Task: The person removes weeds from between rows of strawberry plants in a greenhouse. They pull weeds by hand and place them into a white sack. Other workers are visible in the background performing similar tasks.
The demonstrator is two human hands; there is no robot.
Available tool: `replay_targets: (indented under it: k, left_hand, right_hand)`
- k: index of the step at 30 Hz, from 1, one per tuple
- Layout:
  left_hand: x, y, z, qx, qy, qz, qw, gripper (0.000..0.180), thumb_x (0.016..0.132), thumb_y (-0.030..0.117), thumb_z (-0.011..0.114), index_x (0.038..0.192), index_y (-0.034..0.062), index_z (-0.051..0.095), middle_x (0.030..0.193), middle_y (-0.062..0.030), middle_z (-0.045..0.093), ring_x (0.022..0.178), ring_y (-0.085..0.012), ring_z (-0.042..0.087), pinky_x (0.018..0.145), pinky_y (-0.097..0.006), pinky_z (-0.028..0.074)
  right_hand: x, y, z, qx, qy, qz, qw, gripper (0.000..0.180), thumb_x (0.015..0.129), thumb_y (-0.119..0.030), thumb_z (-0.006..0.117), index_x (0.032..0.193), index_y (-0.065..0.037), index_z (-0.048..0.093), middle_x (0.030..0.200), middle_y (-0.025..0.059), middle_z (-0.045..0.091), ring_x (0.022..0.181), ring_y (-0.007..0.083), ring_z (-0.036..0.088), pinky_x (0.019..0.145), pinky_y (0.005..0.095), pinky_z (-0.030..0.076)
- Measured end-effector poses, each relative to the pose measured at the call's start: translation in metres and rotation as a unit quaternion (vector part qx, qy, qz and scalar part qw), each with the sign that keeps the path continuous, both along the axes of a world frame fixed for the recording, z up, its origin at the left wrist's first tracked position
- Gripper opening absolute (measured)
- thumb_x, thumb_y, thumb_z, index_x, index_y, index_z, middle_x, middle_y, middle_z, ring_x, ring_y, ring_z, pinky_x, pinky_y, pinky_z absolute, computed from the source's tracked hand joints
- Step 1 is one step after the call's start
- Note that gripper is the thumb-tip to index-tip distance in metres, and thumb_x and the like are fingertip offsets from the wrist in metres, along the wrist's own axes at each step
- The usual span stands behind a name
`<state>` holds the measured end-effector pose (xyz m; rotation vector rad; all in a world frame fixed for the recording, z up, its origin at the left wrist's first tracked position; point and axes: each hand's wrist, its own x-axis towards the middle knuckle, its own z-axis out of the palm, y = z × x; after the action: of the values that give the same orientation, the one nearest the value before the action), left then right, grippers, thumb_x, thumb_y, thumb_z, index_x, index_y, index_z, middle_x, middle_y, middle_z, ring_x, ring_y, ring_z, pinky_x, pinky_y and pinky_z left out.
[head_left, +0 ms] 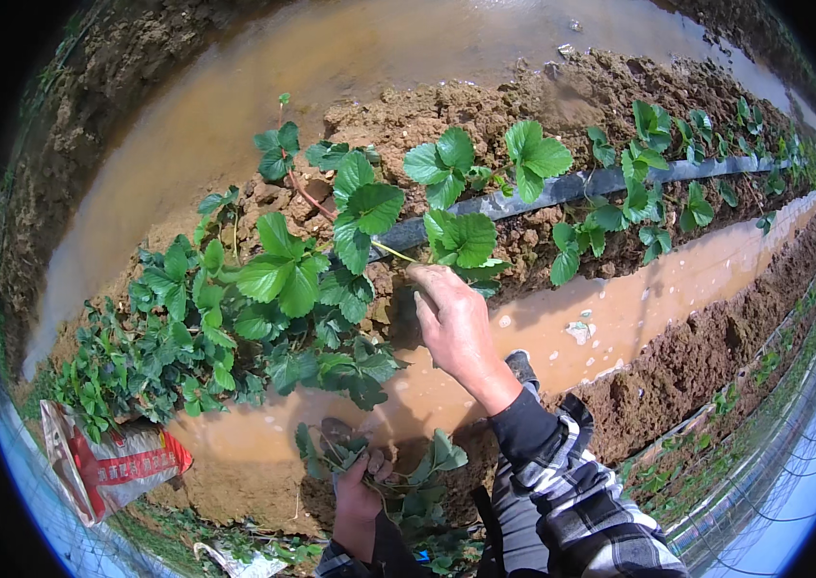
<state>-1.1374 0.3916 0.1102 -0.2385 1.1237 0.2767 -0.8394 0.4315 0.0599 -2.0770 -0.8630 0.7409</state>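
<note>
My right hand [456, 328] reaches over a soil ridge at the foot of a strawberry plant [466, 238]. Its fingers are closed and point down; a pale strawberry stem [394, 252] runs to them, and the fingertips are partly hidden. Low in the view, my left hand [360, 489] is closed round the thin stems of a bunch of strawberry seedlings [435, 458], whose leaves hang out on both sides. Left of my right hand grow dense strawberry leaves [283, 270] with a reddish runner [307, 196].
A grey drip pipe [562, 191] runs along the ridge among the plants. Muddy water fills the near furrow [620, 318] and the far furrow [167, 193]. A red and white sack [119, 467] lies at lower left. My shoe [521, 368] shows by the water.
</note>
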Motion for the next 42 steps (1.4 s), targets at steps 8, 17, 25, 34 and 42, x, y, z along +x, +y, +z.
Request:
replay_targets:
  k: [8,17,25,34,42]
  left_hand:
    - [-0.121,-0.043,0.018,-0.067,0.028,0.020,0.997,0.037,0.094,0.020,0.054,0.131,0.0155,0.050,0.079,0.0016,0.046,0.070,-0.0115,0.041,0.068,-0.030,0.037]
    - [-0.165,-0.032,0.014,-0.074,-0.010,0.029,0.997,0.037,0.096,0.021,0.051,0.131,0.0160,0.041,0.079,0.0012,0.042,0.070,-0.0124,0.040,0.069,-0.035,0.040]
    - [-0.161,-0.015,0.029,-0.085,0.016,0.049,0.995,0.039,0.095,0.020,0.052,0.132,0.0131,0.042,0.077,0.0001,0.041,0.068,-0.0120,0.041,0.064,-0.029,0.039]
    - [-0.183,-0.017,0.005,-0.084,-0.025,-0.015,0.996,0.043,0.096,0.022,0.052,0.137,0.0121,0.043,0.077,0.0000,0.043,0.064,-0.0126,0.037,0.058,-0.023,0.033]
    - [-0.181,-0.010,0.004,-0.116,-0.058,-0.023,0.991,0.041,0.099,0.026,0.045,0.139,0.0161,0.040,0.078,0.0003,0.041,0.069,-0.0133,0.039,0.059,-0.027,0.038]
  right_hand:
    - [-0.024,0.064,-0.079,-0.174,-0.212,0.154,0.949,0.021,0.078,-0.006,0.058,0.099,-0.006,0.061,0.083,0.0129,0.063,0.080,0.0254,0.067,0.062,0.0387,0.053]
    - [-0.066,0.067,-0.070,-0.168,-0.057,0.036,0.983,0.017,0.081,-0.010,0.055,0.095,-0.003,0.063,0.083,0.0180,0.066,0.078,0.0362,0.065,0.067,0.0437,0.053]
    - [-0.021,0.048,-0.061,-0.134,0.050,-0.185,0.972,0.023,0.083,-0.018,0.060,0.101,-0.003,0.063,0.086,0.0200,0.067,0.081,0.0374,0.064,0.073,0.0429,0.050]
    - [-0.005,0.115,-0.121,-0.175,0.037,-0.068,0.981,0.027,0.084,-0.018,0.064,0.110,-0.012,0.065,0.090,0.0184,0.069,0.086,0.0354,0.066,0.074,0.0425,0.050]
    - [0.000,0.110,-0.092,-0.142,0.142,-0.148,0.969,0.037,0.083,-0.027,0.066,0.116,-0.011,0.063,0.101,0.0196,0.067,0.095,0.0339,0.065,0.083,0.0403,0.049]
